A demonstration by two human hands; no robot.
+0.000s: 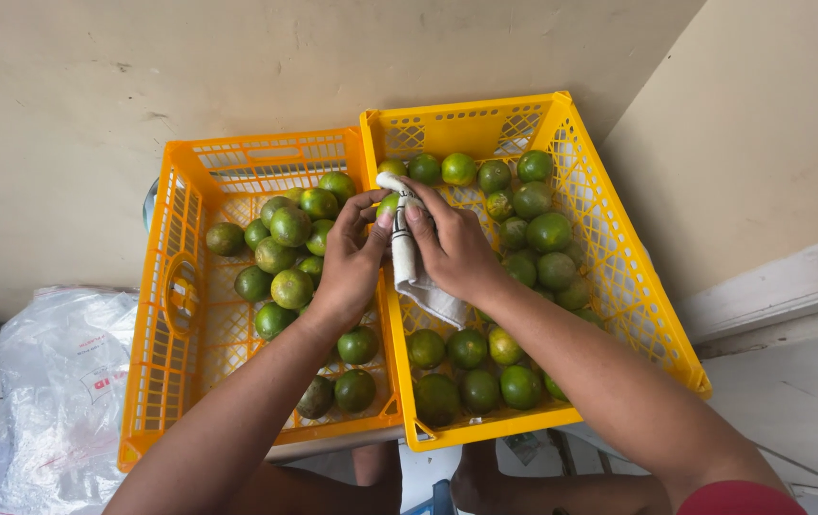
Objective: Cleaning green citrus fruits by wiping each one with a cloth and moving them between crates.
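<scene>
Right over the seam where the orange crate (156, 381) and the yellow crate (619, 286) meet, both hands are bunched around one green fruit (388, 203) wrapped in a white cloth (407, 257). The left hand (350, 267) cups it from about seven o'clock, fingers curled on the fruit. The right hand (456, 253) presses in from four o'clock, gripping the cloth against it. The cloth's long axis runs from twelve down toward five, its loose tail hanging under the right palm. Both hands are equally close, with the fruit between their fingertips and loose limes (291, 287) in both crates below.
</scene>
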